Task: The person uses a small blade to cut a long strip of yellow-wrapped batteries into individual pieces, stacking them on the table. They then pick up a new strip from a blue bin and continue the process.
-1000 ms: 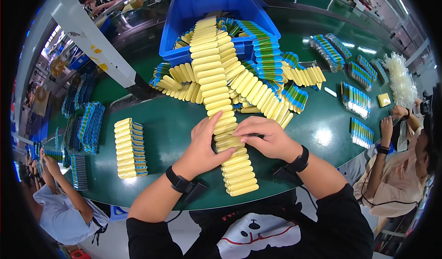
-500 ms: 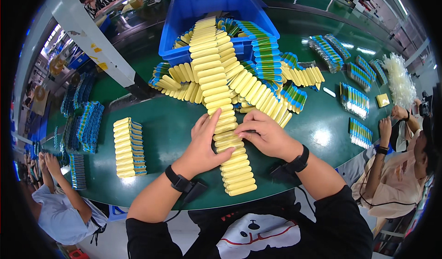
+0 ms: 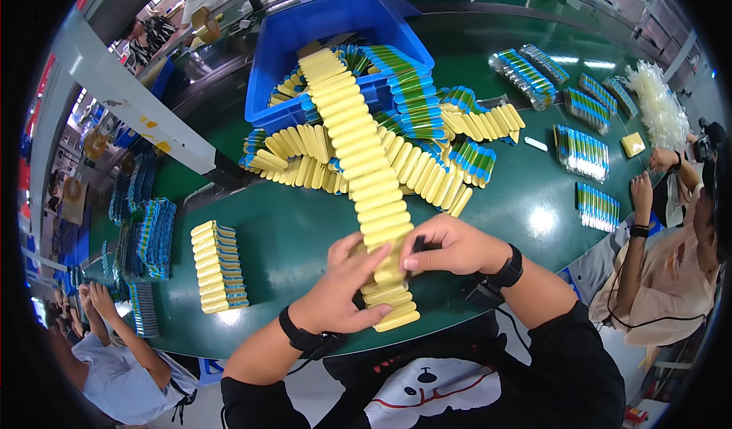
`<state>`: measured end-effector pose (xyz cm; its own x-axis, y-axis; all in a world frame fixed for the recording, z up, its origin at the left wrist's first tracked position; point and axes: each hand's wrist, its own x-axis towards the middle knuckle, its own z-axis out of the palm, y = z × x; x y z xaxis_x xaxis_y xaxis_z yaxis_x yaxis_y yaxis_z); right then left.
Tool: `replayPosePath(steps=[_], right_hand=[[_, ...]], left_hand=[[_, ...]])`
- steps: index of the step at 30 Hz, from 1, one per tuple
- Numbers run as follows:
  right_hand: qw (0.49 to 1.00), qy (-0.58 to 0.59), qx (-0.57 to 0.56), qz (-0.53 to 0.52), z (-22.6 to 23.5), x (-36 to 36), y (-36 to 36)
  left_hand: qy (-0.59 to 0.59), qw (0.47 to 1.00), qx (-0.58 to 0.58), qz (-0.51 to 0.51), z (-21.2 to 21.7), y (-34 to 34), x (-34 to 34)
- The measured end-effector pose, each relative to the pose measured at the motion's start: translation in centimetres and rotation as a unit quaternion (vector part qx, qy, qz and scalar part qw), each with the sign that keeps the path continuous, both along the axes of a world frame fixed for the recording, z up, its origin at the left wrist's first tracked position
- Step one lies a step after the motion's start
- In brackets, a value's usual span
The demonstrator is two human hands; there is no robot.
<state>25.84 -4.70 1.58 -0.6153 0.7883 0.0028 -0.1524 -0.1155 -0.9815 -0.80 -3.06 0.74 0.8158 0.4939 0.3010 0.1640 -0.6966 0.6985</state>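
Note:
A long strip of yellow, round-ended flat pieces, joined side by side, runs from a blue bin down toward me. My left hand grips the strip near its lower end, with fingers and thumb laid across it. Beside it, my right hand is closed at the strip's right edge. A small black thing shows between its fingers; its kind is hard to make out. The fingertips of both hands nearly meet over the strip, which is partly hidden and blurred there.
More strips with blue and green backs spill over the bin's front edge. A folded yellow stack stands on the green table at left. Bundles and a white fibre pile lie at right. Co-workers sit on both sides.
My hands and the strip have come nearer to my body, and less of its lower end shows below them. The view has shifted a little. The black thing now shows in my right hand.

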Motion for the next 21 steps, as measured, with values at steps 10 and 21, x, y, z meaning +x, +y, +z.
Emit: replayPosePath(steps=[10, 21], right_hand=[[0.961, -0.047, -0.103, 0.252, 0.2, -1.7, -0.9], [0.917, -0.151, -0.077, 0.360, 0.6, 0.1, 0.6]], left_hand=[[-0.046, 0.980, -0.130, 0.144, -1.2, 2.8, 0.3], [0.070, 0.980, -0.117, 0.146, -0.8, 3.8, 0.4]])
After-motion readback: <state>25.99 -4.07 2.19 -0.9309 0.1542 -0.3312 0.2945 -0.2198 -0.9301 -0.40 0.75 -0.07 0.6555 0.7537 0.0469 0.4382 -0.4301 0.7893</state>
